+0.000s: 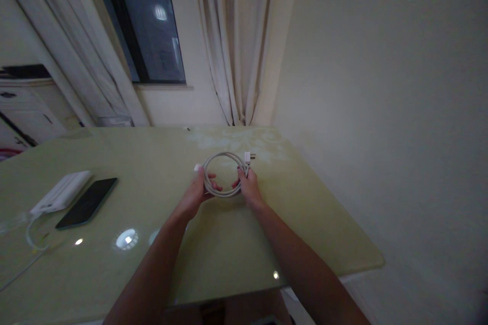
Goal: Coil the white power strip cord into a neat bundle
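Note:
Between my two hands is a coiled power cord (224,195), wound into a round loop of several turns and held over the table. My left hand (198,190) grips the coil's left side, its fingers reaching under and inside the loop. A small white end piece (197,167) sticks out above that hand. On the right side, my right hand (249,187) is closed around the coil, thumb on top. Just above it, a white plug (247,157) stands out with its metal prongs pointing right.
On the glossy greenish table (229,244), a white power bank-like block (63,192) with a white cable (28,236) lies at left, beside a dark phone (87,203). A wall (381,111) borders the right side. Curtains (240,40) and a window (152,20) stand behind.

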`<act>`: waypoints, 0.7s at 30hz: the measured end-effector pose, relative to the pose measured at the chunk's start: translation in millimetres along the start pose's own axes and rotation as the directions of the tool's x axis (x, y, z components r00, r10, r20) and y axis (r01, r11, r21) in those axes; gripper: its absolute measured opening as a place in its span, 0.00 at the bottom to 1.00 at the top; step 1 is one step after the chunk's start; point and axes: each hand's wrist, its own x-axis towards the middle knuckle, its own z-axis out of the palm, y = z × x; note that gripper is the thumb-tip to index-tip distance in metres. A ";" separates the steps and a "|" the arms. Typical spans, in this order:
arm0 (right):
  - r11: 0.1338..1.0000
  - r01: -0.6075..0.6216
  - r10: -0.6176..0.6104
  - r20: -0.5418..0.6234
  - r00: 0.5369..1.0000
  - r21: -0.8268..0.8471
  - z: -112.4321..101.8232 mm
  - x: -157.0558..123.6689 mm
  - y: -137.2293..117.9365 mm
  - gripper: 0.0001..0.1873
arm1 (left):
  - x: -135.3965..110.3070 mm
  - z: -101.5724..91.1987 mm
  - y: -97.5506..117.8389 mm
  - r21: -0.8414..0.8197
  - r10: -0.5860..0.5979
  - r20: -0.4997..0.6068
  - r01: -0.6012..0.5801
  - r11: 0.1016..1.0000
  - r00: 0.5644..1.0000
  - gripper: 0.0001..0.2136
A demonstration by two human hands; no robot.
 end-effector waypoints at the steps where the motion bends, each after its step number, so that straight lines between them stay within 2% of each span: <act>1: 0.998 0.004 -0.003 0.013 1.000 -0.063 -3.8 1.9 -0.3 0.12 | 3.1 -2.1 -2.8 0.102 -0.006 -0.026 0.009 0.995 1.000 0.31; 3: 0.983 0.031 -0.028 0.022 0.999 -0.181 -9.7 4.9 -0.5 0.10 | 8.4 -6.5 -6.7 0.404 0.040 -0.096 0.002 0.915 0.995 0.28; 4: 0.972 0.047 -0.045 0.015 0.999 -0.232 -11.9 6.2 -0.4 0.11 | 10.5 -8.5 -8.1 0.578 0.101 -0.125 -0.011 0.816 0.987 0.25; 6: 0.956 0.054 -0.059 -0.008 0.998 -0.288 -15.6 9.5 0.8 0.12 | 13.5 -11.3 -10.4 0.831 0.251 -0.117 -0.044 0.555 0.961 0.20; 7: 0.960 0.038 -0.048 -0.028 0.998 -0.276 -17.6 11.9 1.7 0.12 | 14.6 -11.8 -11.7 0.891 0.312 -0.084 -0.069 0.449 0.946 0.19; 8: 0.971 0.013 -0.028 -0.058 0.998 -0.239 -20.2 15.0 2.8 0.12 | 15.5 -11.7 -13.2 0.919 0.358 -0.049 -0.098 0.383 0.932 0.18; 11: 0.989 -0.084 0.052 -0.247 0.968 -0.123 -34.0 29.6 5.8 0.12 | 18.1 -8.4 -19.4 0.923 0.434 0.024 -0.187 0.336 0.900 0.19; 15: 0.966 -0.187 0.073 -0.505 0.860 -0.180 -66.0 60.1 4.8 0.16 | 21.6 -1.6 -29.0 0.917 0.425 0.114 -0.260 0.302 0.898 0.18; 18: 0.918 -0.272 0.044 -0.609 0.792 -0.288 -94.1 84.5 -2.6 0.22 | 23.2 3.2 -34.0 0.911 0.399 0.188 -0.311 0.270 0.898 0.17; 20: 0.860 -0.322 0.000 -0.631 0.776 -0.397 -112.4 97.8 -11.1 0.23 | 23.4 5.9 -35.2 0.908 0.386 0.216 -0.329 0.258 0.897 0.17; 21: 0.822 -0.330 -0.036 -0.621 0.783 -0.464 -120.9 103.1 -16.2 0.22 | 23.3 7.0 -35.2 0.907 0.380 0.224 -0.334 0.255 0.898 0.17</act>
